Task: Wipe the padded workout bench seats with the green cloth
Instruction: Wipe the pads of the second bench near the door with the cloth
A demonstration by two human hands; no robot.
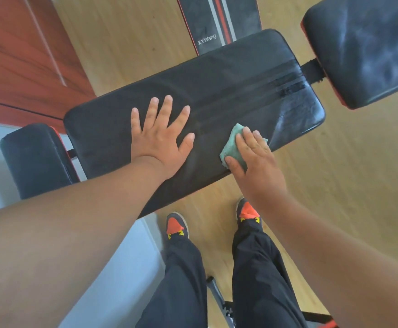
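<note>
**A:** What do we have in front of us?

**B:** We're looking straight down. A long black padded bench seat (216,91) runs across the view at a slant. Our left hand (160,138) lies flat on it, palm down, fingers spread wide & straight, holding nothing.

**A:** And the right hand (252,159)?

**B:** Just to the right of the left one, near the pad's closer edge. It presses a folded green cloth (232,145) onto the pad. Fingers lie over the cloth's top, thumb tucked at its lower corner, so it's lightly gripped. Cloth sticks out to the left of the fingers and beyond them.

**A:** Any marks on the pad?

**B:** Beyond the right hand, toward the pad's far right end, the surface looks shinier w/ streaks; there's a scuffed seam strip too. Under the left hand it looks dull.

**A:** Other pads?

**B:** Two more. A smaller black pad (34,159) left of the left forearm, w/ red trim. A bigger black pad (368,43) far right, past the right hand, joined by a black bracket (311,69). Its top looks smudged.

**A:** What else?

**B:** Beyond both hands, a black panel (219,22) w/ grey & red stripes, lettering "XYWang". Wood floor (127,43) all round. Below the hands, our legs in black trousers (254,268), shoes (176,224) w/ orange tops. Far left, a reddish-brown door (20,55).
</note>
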